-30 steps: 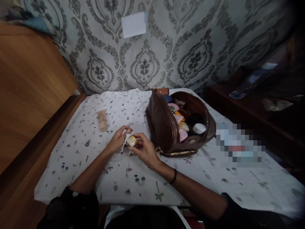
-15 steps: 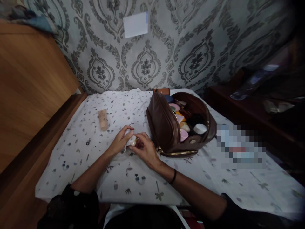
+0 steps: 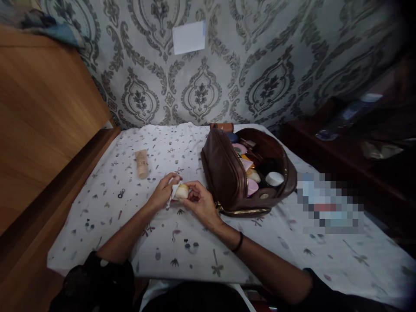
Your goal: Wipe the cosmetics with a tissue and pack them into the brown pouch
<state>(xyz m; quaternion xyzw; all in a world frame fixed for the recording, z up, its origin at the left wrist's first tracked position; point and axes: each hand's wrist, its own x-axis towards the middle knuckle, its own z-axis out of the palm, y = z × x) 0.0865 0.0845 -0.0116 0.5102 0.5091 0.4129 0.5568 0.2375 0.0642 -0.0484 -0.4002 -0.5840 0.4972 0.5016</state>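
A small cream-coloured jar with a yellowish band (image 3: 182,191) is between my hands, above the patterned white cloth. My right hand (image 3: 202,203) grips it from the right with thumb and fingers. My left hand (image 3: 161,191) pinches a crumpled white tissue (image 3: 173,193) against the jar's left side. Just right of my right hand stands an open brown leather bag (image 3: 224,173) filled with cosmetics, among them a white round-lidded container (image 3: 274,178) and a pink item (image 3: 252,186). A beige tube (image 3: 141,164) lies on the cloth at the left, beyond my left hand.
An orange-brown item (image 3: 222,127) lies behind the bag by the patterned wall. A blurred-out object (image 3: 329,203) is on the cloth at the right. Wooden furniture (image 3: 48,86) borders the left, and a clear bottle (image 3: 349,116) rests on a dark surface at the far right.
The jar shows more now, with the tissue shifted to its left side. My fingers have moved slightly around it. The whole view has tilted a little, lowering the scene in the picture.
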